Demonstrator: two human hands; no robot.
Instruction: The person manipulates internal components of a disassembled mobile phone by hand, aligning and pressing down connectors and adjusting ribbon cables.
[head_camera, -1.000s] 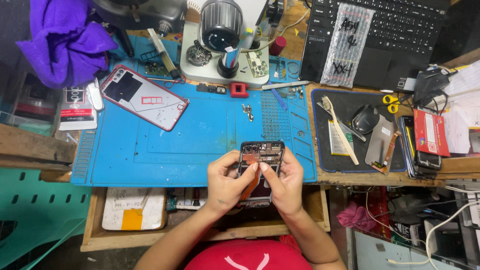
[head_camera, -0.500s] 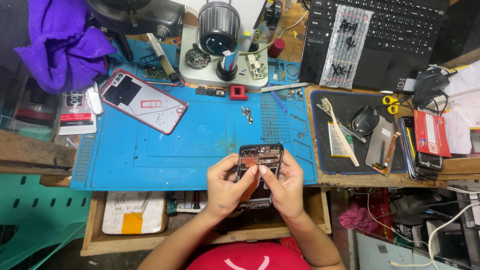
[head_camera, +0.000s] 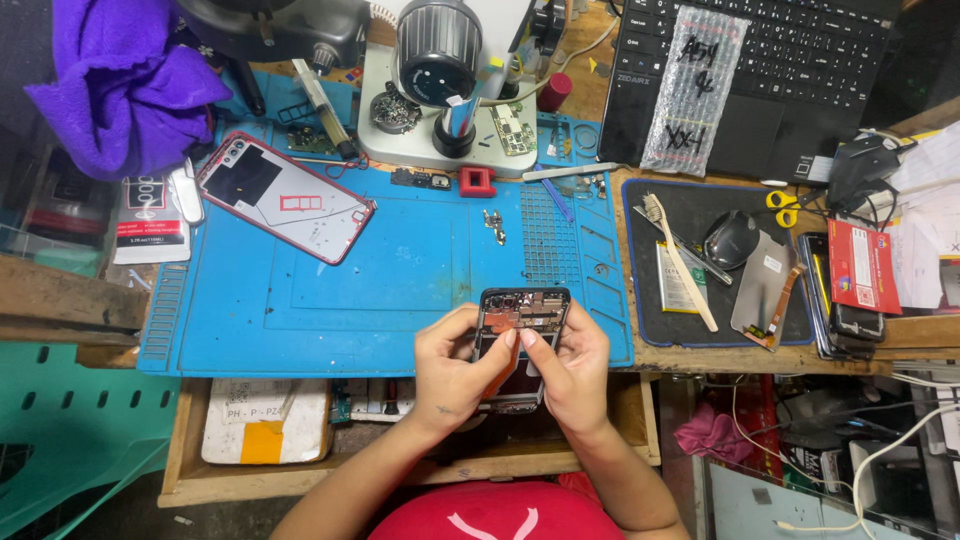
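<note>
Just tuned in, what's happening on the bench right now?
A person holds an opened phone with both hands at the near edge of the blue work mat, its back off and inner parts exposed. The left hand grips its left side; the right hand holds the right side, and fingertips of both press on the middle. A removed back cover lies on the mat to the left, and a microscope stands behind.
</note>
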